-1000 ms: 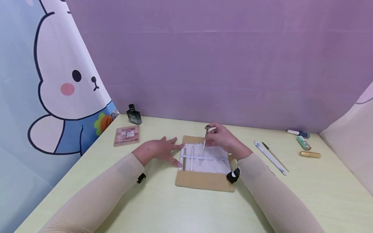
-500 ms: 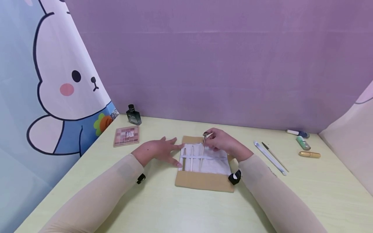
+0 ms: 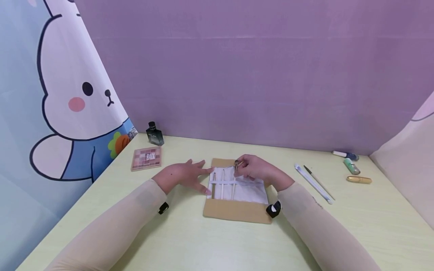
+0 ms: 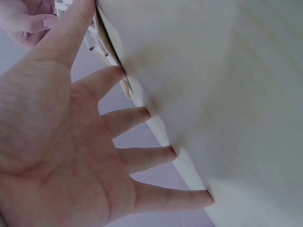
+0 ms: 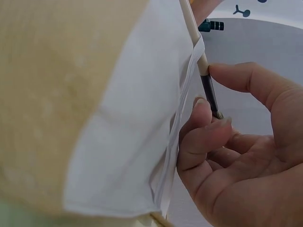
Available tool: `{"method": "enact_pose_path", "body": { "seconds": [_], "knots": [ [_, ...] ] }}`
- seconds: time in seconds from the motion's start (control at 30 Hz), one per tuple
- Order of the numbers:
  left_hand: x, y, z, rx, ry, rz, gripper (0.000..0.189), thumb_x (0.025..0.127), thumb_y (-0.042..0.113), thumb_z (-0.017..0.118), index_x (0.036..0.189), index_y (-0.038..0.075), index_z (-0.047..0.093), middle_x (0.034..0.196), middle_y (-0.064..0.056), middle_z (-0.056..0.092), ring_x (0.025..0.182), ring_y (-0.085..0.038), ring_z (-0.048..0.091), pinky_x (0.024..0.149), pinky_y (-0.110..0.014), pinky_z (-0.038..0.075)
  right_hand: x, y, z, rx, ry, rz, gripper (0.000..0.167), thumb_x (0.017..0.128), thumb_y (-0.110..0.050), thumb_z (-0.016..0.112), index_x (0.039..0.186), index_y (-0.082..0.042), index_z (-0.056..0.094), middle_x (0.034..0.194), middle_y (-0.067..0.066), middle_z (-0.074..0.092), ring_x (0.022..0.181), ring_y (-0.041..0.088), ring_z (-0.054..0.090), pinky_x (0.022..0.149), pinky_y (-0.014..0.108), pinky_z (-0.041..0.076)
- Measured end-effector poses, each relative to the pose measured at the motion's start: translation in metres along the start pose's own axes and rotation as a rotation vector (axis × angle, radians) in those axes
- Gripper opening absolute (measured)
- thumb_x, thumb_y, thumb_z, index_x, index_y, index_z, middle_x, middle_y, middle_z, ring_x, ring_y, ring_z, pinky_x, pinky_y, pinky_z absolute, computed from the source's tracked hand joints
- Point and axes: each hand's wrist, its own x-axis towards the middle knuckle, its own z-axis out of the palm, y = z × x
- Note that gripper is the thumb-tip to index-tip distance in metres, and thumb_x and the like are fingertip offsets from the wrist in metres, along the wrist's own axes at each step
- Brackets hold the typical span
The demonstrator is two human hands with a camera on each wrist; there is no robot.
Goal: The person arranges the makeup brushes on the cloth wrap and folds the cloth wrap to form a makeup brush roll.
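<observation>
A tan brush roll [image 3: 237, 210] with a white lining lies unfolded on the table, a white elastic band [image 3: 249, 183] across it. My right hand [image 3: 260, 169] pinches a makeup brush [image 5: 208, 90] by its dark ferrule, thumb on one side and curled fingers on the other. The pale handle of this brush passes under the band, its lower end at the tan bottom flap. Left of it, a brown-handled brush [image 3: 213, 187] and a white-handled brush [image 3: 222, 187] sit under the band. With fingers spread, my left hand [image 3: 184, 175] touches the roll's left edge.
Right of the roll lie a dark-tipped brush [image 3: 319, 182] and a long white-and-blue stick [image 3: 313, 184]. A gold tube [image 3: 359, 180], a green-capped bottle [image 3: 351, 166] and a white-capped bottle [image 3: 346, 155] lie farther right. A pink palette [image 3: 146, 158] and a dark perfume bottle [image 3: 155, 134] are back left.
My right hand has come down toward the roll, sliding the pinched brush along under the band until its lower end meets the bottom flap. The left hand stays where it was.
</observation>
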Motion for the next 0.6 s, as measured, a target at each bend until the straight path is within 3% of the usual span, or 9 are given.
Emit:
{"method": "enact_pose_path", "body": {
  "seconds": [0.3, 0.6],
  "knots": [
    [0.0005, 0.0001, -0.0002, 0.016, 0.005, 0.000, 0.101, 0.089, 0.077, 0.069, 0.171, 0.037, 0.025, 0.183, -0.010, 0.010, 0.166, -0.054, 0.009, 0.127, -0.079, 0.022, -0.0023, 0.0003, 0.0038, -0.050, -0.024, -0.020, 0.058, 0.093, -0.017, 0.078, 0.143, 0.001, 0.056, 0.107, 0.007, 0.065, 0.072, 0.012, 0.054, 0.061, 0.023, 0.044],
    [-0.0007, 0.0010, -0.0013, 0.012, 0.001, 0.001, 0.100, 0.090, 0.076, 0.069, 0.171, 0.036, 0.026, 0.183, -0.010, 0.010, 0.166, -0.054, 0.009, 0.127, -0.079, 0.022, -0.0067, -0.0034, 0.0087, -0.172, -0.021, -0.024, 0.042, 0.099, -0.031, 0.074, 0.131, -0.005, 0.065, 0.105, 0.005, 0.067, 0.078, 0.014, 0.059, 0.063, 0.024, 0.048]
  ]
}}
